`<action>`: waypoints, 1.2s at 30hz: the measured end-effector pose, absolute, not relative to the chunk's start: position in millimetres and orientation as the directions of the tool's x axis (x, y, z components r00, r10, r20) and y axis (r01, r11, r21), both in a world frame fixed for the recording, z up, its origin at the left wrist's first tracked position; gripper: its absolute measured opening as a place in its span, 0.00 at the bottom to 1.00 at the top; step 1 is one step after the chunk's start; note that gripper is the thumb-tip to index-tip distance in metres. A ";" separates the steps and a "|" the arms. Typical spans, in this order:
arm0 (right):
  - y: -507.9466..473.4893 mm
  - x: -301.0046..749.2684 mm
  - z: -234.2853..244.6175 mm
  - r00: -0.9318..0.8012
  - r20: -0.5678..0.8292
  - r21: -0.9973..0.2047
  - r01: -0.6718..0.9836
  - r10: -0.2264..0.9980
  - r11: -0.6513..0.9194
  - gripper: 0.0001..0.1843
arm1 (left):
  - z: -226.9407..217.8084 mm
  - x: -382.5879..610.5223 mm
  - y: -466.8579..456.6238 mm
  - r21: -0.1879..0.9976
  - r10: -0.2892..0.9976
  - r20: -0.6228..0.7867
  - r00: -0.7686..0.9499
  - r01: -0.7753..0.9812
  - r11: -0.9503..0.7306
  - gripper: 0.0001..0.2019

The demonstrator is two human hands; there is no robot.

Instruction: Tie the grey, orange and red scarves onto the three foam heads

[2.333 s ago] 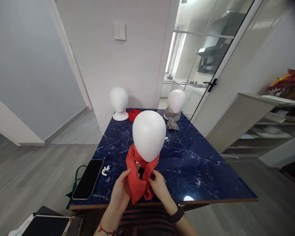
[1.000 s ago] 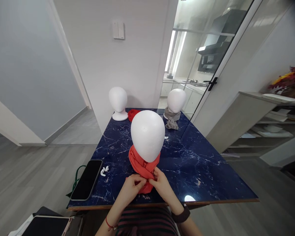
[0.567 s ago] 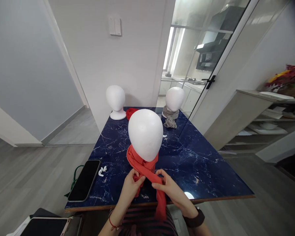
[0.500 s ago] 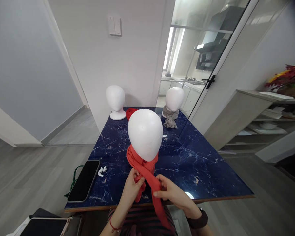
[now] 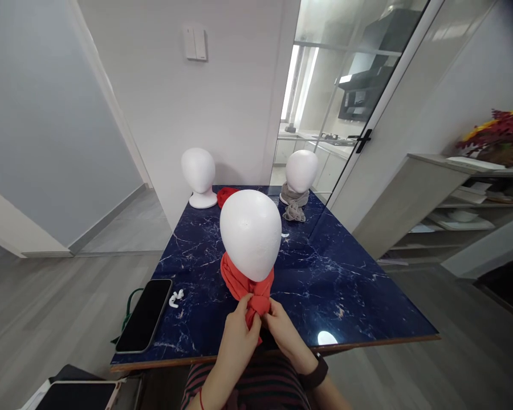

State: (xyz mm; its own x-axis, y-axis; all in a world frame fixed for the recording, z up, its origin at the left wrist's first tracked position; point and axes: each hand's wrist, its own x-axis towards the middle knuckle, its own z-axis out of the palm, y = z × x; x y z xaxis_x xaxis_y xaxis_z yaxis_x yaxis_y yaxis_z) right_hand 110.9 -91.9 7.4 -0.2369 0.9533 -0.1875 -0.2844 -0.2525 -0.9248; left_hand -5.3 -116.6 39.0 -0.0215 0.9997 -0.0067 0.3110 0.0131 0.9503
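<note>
A coral-red scarf (image 5: 235, 278) is wrapped around the neck of the nearest white mannequin head (image 5: 251, 233), which stands at the table's front. At the front of the neck the scarf is crossed over itself in a knot-like fold. My left hand (image 5: 238, 333) grips the scarf from the left of this fold, thumb and fingers closed on the cloth. From the right side my right hand (image 5: 283, 329) pinches the scarf at the same fold, some of its fingers hidden behind the cloth. The scarf's lower end hangs mostly out of sight behind my hands.
The table (image 5: 325, 285) is dark blue with a marble pattern. Two more mannequin heads stand at the back, the left one (image 5: 199, 173) bare, the right one (image 5: 301, 171) with a grey scarf (image 5: 294, 199). A red cloth (image 5: 226, 195), a phone (image 5: 144, 316) and white earbuds (image 5: 176, 298) lie nearby.
The long loose strip held out to the lower right has been brought across and tucked at the fold. My right hand has moved left, close to my left hand.
</note>
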 end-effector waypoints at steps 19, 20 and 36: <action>-67.7 110.6 13.9 -0.218 -0.265 -0.717 -0.606 0.939 -0.344 0.14 | 34.1 -12.9 -97.3 0.860 0.996 -0.005 -0.091 0.508 0.051 0.19; -67.7 110.2 13.6 -0.214 -0.251 -0.712 -0.620 0.944 -0.330 0.13 | 32.0 -11.7 -95.5 0.883 0.991 0.018 -0.134 0.468 0.047 0.18; -102.8 118.0 1.8 -0.122 -0.103 -0.970 -0.206 0.987 -0.127 0.37 | 32.5 13.7 -102.0 0.653 0.955 -0.298 -0.016 -0.732 0.191 0.15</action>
